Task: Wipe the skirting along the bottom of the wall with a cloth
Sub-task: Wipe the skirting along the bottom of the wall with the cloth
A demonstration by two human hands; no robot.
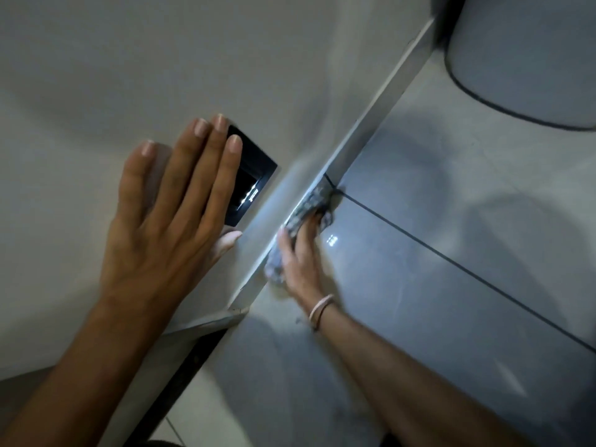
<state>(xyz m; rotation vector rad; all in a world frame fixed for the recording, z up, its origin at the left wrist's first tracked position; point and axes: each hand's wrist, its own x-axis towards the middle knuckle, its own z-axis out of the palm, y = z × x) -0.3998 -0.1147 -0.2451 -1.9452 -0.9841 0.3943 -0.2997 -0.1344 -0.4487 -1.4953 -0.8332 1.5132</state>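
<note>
1. your left hand (167, 217) lies flat on the wall (290, 59), fingers (196, 150) spread and released, grasping nothing.
2. its fingertips overlap the near edge of a black recessed wall light (251, 175), which sits just above the skirting.
3. your right hand (300, 256) is low at the foot of the wall, fingers clenched around a grey mottled cloth (309, 204).
4. the cloth is pressed against the skirting (371, 114) right where it meets the floor (451, 221); part of it is bunched ahead of your fingers, part trails behind near your palm.
5. a pink band (319, 311) sits on your right wrist.
6. the skirting runs as a pale strip diagonally from the lower left up to the upper right. beyond the cloth its top edge and floor edge are bare all the way to the far corner.
7. a dark grout line (451, 259) in the floor tiles starts at the skirting just beside the cloth and runs away to the right.
8. behind your hand the skirting ends at a corner (238, 308), where a second strip turns off to the left.
9. a round grey bin-like object (532, 53) stands on the floor at the far end, close to the skirting; the tiles between it and your hand are open.
</note>
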